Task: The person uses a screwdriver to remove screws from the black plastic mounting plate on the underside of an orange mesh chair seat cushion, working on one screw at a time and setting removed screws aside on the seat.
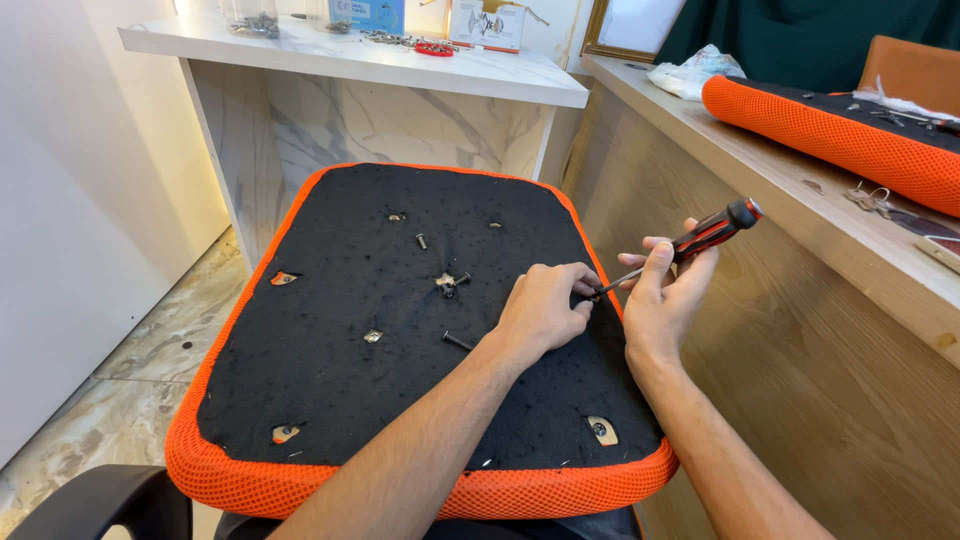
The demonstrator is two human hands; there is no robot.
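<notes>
An upturned chair seat (330,400), black underneath with an orange mesh rim, lies in front of me. My right hand (662,295) grips a screwdriver (712,232) with a red and black handle, its shaft angled down to the left. My left hand (543,310) rests on the black fabric near the seat's right edge, its fingertips pinched at the screwdriver's tip. What they pinch is hidden. Loose screws (452,283) and a bolt (457,341) lie near the seat's middle.
A white marble-look counter (400,62) with jars, boxes and small hardware stands behind. To the right is a wooden counter (760,160) bearing a second orange seat (830,125), keys (868,196) and a plastic bag (690,72). A black chair part (100,500) shows at the lower left.
</notes>
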